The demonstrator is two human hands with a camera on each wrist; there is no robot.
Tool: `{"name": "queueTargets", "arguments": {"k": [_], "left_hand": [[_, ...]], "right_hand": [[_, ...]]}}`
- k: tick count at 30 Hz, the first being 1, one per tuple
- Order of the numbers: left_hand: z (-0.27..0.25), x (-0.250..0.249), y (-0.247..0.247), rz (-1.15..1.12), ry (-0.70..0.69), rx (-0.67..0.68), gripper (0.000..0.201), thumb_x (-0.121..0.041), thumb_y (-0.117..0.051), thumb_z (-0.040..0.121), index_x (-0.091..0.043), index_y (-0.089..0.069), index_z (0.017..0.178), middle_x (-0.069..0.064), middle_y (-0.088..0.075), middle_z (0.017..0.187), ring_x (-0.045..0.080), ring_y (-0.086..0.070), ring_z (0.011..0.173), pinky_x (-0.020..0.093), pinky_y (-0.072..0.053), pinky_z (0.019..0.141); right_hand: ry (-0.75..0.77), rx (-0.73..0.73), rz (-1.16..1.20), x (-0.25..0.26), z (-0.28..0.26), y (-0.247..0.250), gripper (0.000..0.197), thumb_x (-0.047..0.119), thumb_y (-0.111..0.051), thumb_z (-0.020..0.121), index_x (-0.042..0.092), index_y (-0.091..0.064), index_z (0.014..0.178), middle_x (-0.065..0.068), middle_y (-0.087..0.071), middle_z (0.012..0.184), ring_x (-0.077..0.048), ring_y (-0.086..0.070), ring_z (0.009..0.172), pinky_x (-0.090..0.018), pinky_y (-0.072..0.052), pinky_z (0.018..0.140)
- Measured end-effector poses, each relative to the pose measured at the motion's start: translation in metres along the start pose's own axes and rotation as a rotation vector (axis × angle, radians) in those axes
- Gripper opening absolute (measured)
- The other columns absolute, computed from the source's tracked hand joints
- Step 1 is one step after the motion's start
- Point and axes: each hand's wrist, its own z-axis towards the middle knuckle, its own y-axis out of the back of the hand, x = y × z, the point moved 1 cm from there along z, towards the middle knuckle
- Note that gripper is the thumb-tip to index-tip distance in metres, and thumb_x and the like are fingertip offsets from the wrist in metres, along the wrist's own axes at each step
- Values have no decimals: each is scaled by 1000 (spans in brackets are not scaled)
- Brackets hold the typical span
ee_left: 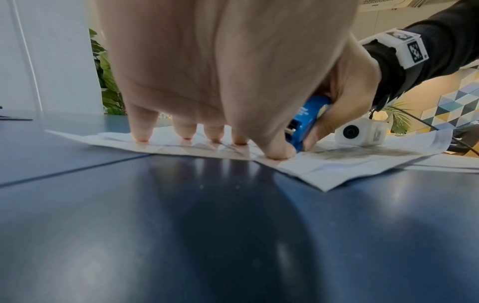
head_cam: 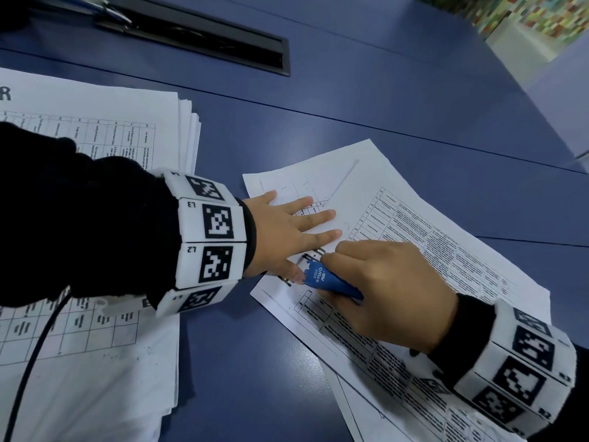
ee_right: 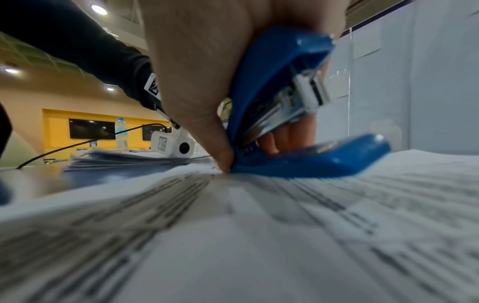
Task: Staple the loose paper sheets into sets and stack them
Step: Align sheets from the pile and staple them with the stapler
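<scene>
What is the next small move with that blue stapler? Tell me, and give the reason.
Probably squeeze the blue stapler shut. The right hand already grips it at the corner of the loose sheets, and the right wrist view shows it gaping open. The left hand lies flat on the paper, fingers spread, pinning it to the blue table, so the sheets look ready for the staple.

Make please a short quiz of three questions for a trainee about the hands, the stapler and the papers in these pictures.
1. True or false: the left hand lies flat on the sheets.
2. Which hand grips the blue stapler?
3. The big paper stack lies: A) under the stapler, B) apart, to the left, C) in the black slot.

Key: 1 true; 2 the right hand; 3 B.
</scene>
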Motion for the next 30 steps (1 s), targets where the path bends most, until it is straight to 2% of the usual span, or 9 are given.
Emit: {"name": "queueTargets", "arguments": {"k": [5,9,14,17,19,22,25,27,30], "left_hand": [[-1,0,0,2,0,-5,74,-55,-29,95,-35,21,145,-10,31,152,20,22,143,50,-2,116],[-1,-1,-1,13,4,-8,74,-55,-29,95,-35,22,145,-11,31,152,20,22,143,50,-2,117],[0,0,-2,14,2,-15,74,-56,-29,95,-35,22,145,-10,31,152,21,22,143,51,-2,116],[1,0,-2,22,2,-7,75,-57,-28,95,-34,23,145,-9,32,152,21,23,143,51,-2,117],[1,0,-2,17,0,-2,75,-57,-28,95,-34,23,145,-10,32,151,21,23,143,51,-2,117],[1,1,-2,16,-1,-7,75,-57,-28,94,-34,22,145,-10,32,152,21,23,143,51,-2,117],[2,1,-3,31,-2,-14,75,-57,-29,94,-35,22,145,-10,31,152,21,22,143,51,-3,116],[2,1,-3,30,-3,-14,75,-57,-29,94,-35,22,145,-10,31,152,21,21,143,51,-4,117],[2,3,-3,25,-9,-24,75,-57,-29,94,-35,23,144,-11,31,152,21,20,144,51,-5,117]], "right_hand": [[-11,49,-21,2,-2,-1,12,19,-64,59,13,-56,64,4,-51,60,-21,-50,47,-27,-36,34],[-190,47,186,-6,1,-1,24,33,-64,67,17,-50,57,4,-48,51,-16,-44,45,-28,-36,43],[-320,78,354,-15,6,-2,31,48,-67,67,18,-60,61,0,-44,46,-14,-39,46,-17,-26,47],[-384,92,507,-22,9,-3,32,42,-77,68,12,-70,70,-12,-51,53,-10,-34,45,-17,-26,46],[-392,102,556,-25,10,-5,31,40,-77,68,10,-70,72,-14,-52,55,-9,-34,46,-19,-27,47],[-341,98,540,-26,7,-5,28,39,-77,69,13,-66,70,-1,-50,52,-10,-39,48,-21,-31,49],[-210,126,418,-25,0,0,28,47,-69,70,20,-60,71,4,-56,59,-13,-48,55,-24,-38,53],[-175,143,336,-28,-6,4,27,50,-66,70,25,-61,76,10,-57,66,-10,-50,60,-24,-41,55],[-231,81,250,-41,-11,6,29,47,-65,70,30,-62,93,15,-61,77,-5,-52,65,-28,-47,61]]}}
